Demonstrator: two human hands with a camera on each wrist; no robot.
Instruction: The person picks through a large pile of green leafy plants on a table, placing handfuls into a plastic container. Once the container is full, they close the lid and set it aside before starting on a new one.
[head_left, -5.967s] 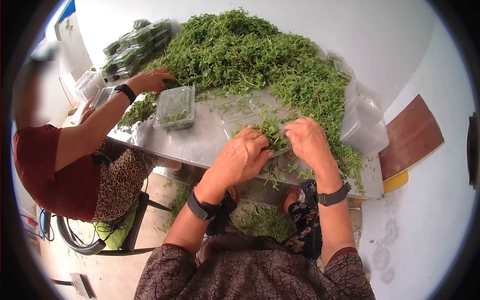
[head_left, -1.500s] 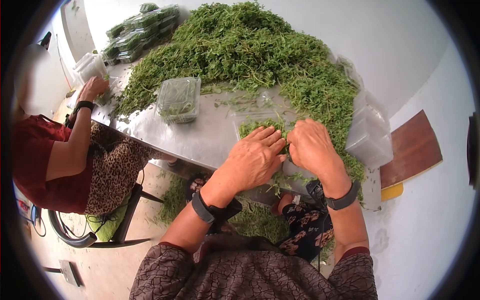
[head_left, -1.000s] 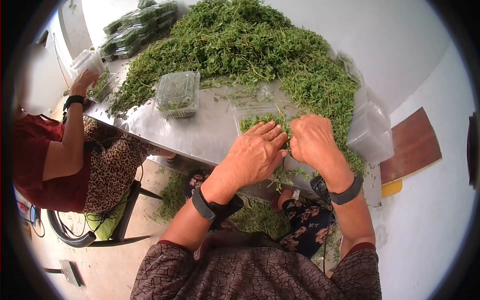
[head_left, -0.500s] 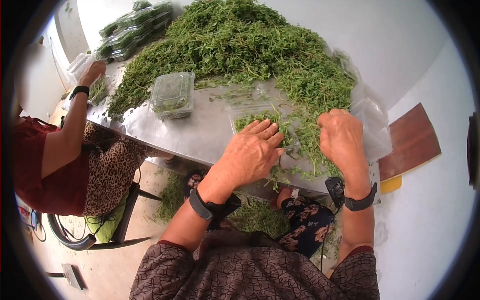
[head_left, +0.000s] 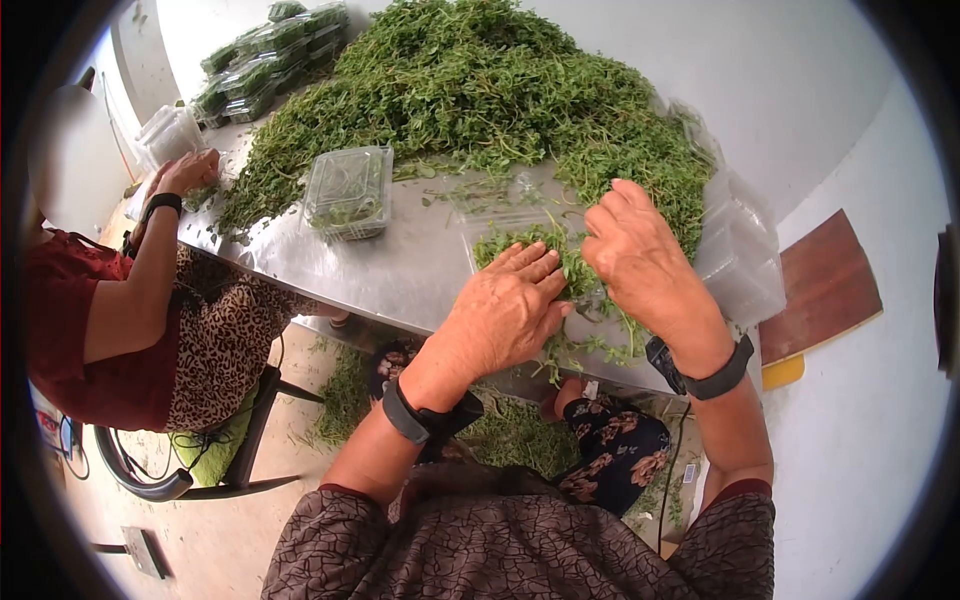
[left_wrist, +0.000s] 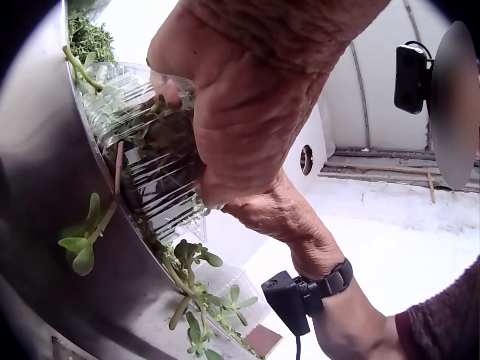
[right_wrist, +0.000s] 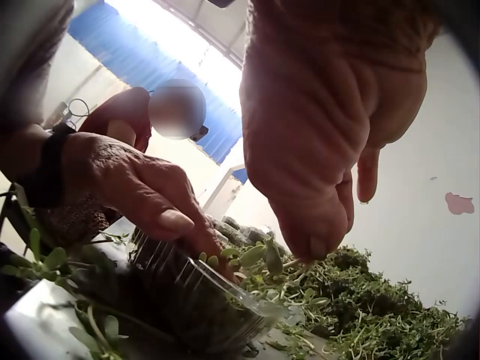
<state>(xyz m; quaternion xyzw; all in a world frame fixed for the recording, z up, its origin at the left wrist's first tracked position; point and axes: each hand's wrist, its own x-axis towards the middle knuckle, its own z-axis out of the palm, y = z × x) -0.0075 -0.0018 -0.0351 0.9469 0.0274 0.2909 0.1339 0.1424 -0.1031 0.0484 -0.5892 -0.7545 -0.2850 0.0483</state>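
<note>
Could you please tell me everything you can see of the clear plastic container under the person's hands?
The clear ribbed plastic clamshell container lies open near the front edge of the steel table, holding green leafy sprigs. Its walls look thin and ridged. The left hand presses flat on the greens inside; the right hand reaches in from the right. The large herb heap lies just behind.

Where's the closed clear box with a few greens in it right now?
In the head view, the closed box sits on the metal table, left of the left hand, at the near edge of the greens pile.
</note>
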